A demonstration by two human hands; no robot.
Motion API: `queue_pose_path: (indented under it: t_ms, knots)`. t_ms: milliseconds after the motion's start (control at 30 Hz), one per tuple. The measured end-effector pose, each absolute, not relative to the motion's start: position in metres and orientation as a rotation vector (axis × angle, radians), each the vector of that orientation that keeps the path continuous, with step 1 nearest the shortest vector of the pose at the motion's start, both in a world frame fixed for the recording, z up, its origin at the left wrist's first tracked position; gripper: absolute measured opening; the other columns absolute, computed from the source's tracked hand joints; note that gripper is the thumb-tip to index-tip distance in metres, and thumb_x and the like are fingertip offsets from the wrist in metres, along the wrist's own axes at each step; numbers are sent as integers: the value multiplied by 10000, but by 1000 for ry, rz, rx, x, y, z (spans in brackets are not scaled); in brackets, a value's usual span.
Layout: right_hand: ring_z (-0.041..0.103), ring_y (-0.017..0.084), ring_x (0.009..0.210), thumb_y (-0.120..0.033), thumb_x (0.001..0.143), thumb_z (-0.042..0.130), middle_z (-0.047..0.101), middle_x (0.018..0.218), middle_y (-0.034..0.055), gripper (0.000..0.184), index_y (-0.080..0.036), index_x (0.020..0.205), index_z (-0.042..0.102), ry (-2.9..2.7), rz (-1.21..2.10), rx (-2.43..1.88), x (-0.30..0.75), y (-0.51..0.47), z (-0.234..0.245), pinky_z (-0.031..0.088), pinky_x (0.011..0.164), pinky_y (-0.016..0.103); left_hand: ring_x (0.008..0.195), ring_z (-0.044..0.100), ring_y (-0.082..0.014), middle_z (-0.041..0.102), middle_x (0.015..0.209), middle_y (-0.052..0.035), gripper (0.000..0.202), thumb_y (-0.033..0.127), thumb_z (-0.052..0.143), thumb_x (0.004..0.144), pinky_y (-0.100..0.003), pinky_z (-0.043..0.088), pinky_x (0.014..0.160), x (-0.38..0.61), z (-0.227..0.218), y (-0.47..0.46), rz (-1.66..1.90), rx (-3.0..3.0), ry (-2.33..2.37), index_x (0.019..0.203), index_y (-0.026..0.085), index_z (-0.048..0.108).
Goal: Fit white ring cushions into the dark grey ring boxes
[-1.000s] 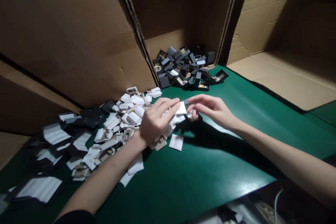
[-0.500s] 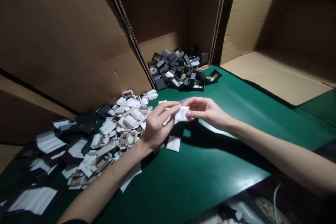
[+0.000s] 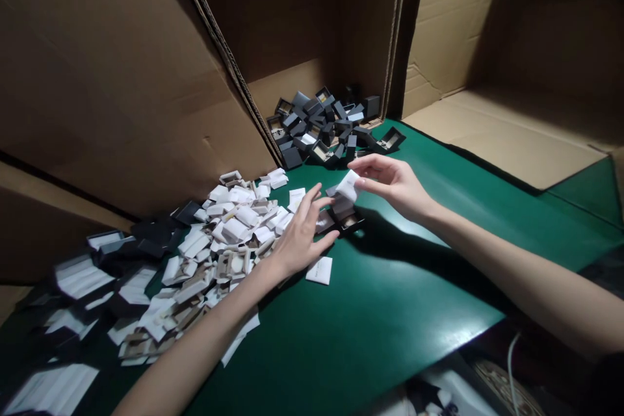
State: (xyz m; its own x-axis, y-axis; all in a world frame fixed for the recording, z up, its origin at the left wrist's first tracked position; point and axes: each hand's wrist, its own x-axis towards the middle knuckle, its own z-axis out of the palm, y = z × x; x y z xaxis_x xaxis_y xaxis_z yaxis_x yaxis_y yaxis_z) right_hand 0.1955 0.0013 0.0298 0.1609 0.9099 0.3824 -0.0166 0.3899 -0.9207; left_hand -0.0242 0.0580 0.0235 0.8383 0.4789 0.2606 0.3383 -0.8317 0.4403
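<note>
My right hand pinches a small folded white paper between thumb and fingertips, above a small dark box. The box lies open on the green table, with something pale and round inside. My left hand is open beside it, fingers spread, over the edge of the white pieces. Whether its fingertips touch the box or the pieces there I cannot tell. Below the left hand a flat white printed card lies on the green table.
White cardboard pieces form a heap on the left, with dark opened boxes beyond. Small black boxes are piled at the back, before a cardboard carton. Another carton stands at the right. A white cable shows below the table edge.
My left hand has let go of the white paper, opened and moved slightly down. My right hand has lifted the paper a little, and the open dark box now shows beneath it.
</note>
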Motion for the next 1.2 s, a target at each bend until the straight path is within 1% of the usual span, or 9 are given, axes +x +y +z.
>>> queue_pose_path:
  t_ms: [100, 200, 433, 567, 867, 1000, 1100, 1167, 1200]
  knots:
    - [608, 177, 862, -354, 793, 676, 637, 937, 49, 222, -196, 946, 652, -1426, 787, -959, 204, 2, 33, 512, 800, 335, 1383, 284, -322, 205, 1519, -101, 426, 333, 599, 857, -507, 375, 1068, -25, 26, 58, 340, 2704, 564, 1263, 289, 477]
    - [601, 183, 845, -301, 855, 590, 638, 911, 61, 136, -203, 929, 650, -1760, 579, -1003, 207, 2, 31, 499, 773, 336, 1349, 331, -337, 318, 1455, -97, 451, 379, 632, 832, -511, 402, 1035, -25, 25, 58, 254, 2785, 527, 1266, 334, 518]
    - [596, 198, 827, -218, 912, 452, 643, 910, 97, 188, -201, 927, 638, -1935, 134, -1037, 193, 4, 12, 486, 717, 342, 1140, 506, -251, 511, 1238, -72, 288, 295, 579, 870, -422, 458, 954, -21, 22, 58, 259, 2797, 571, 1158, 283, 586]
    - [607, 196, 810, -206, 909, 475, 674, 880, 74, 166, -223, 885, 639, -1909, 0, -1025, 188, 5, 7, 461, 714, 353, 1168, 493, -234, 535, 1245, -62, 192, 289, 579, 874, -397, 431, 992, -22, 21, 61, 312, 2757, 520, 1057, 241, 612]
    - [525, 188, 782, -195, 900, 528, 690, 857, 38, 105, -222, 869, 625, -1929, -215, -1076, 180, 3, 5, 387, 702, 357, 1199, 468, -251, 555, 1231, -75, 297, 429, 594, 862, -412, 410, 1012, -21, 22, 61, 288, 2733, 493, 1081, 228, 607]
    - [499, 204, 873, -223, 881, 571, 631, 916, 58, 61, -219, 848, 621, -1864, -310, -1135, 179, 5, 2, 417, 767, 376, 1217, 448, -245, 562, 1217, -67, 257, 426, 578, 875, -405, 387, 1026, -21, 23, 60, 285, 2728, 499, 1036, 228, 609]
    - [487, 220, 935, -237, 868, 584, 572, 980, 80, 70, -214, 804, 599, -1802, -278, -1165, 179, 8, -1, 445, 805, 389, 1215, 450, -237, 582, 1166, -53, 181, 386, 568, 888, -397, 375, 1032, -21, 23, 59, 289, 2718, 494, 963, 230, 618]
    - [506, 219, 952, -213, 866, 566, 552, 1004, 88, 19, -210, 873, 583, -1796, -153, -1185, 180, 9, -4, 461, 807, 378, 1194, 465, -230, 584, 1153, -50, 165, 373, 553, 898, -391, 379, 1021, -21, 24, 59, 287, 2716, 480, 953, 232, 617]
    - [522, 215, 952, -201, 860, 560, 552, 1014, 91, 83, -207, 943, 568, -1784, -70, -1195, 180, 10, -5, 468, 802, 367, 1180, 474, -227, 582, 1154, -50, 166, 374, 547, 901, -388, 385, 1011, -21, 24, 59, 286, 2717, 472, 957, 233, 616]
